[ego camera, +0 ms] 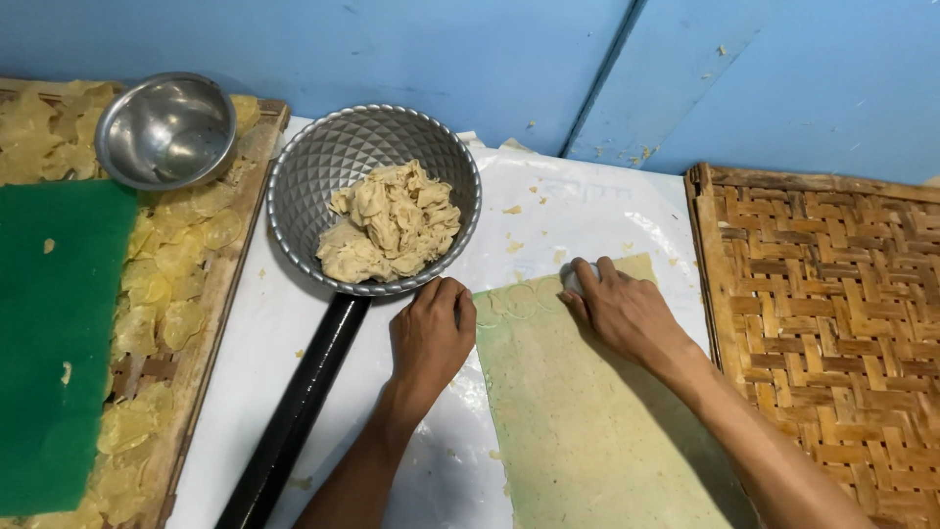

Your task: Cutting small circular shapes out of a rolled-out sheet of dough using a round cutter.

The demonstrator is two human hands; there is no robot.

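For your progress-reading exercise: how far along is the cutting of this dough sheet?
Done: pale discs lie spread on the left tray, and scraps fill the patterned bowl. In hand: the right hand presses a small round cutter at the dough sheet's top edge; the left hand steadies it. Left: most of the sheet is uncut.

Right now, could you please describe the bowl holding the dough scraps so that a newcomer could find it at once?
Start at the white plastic sheet before the blue wall. At its far edge, just beyond the left hand, sits the grey bowl heaped with dough scraps. Unlike the smooth empty steel bowl at its left, it has a diamond-dimpled wall.
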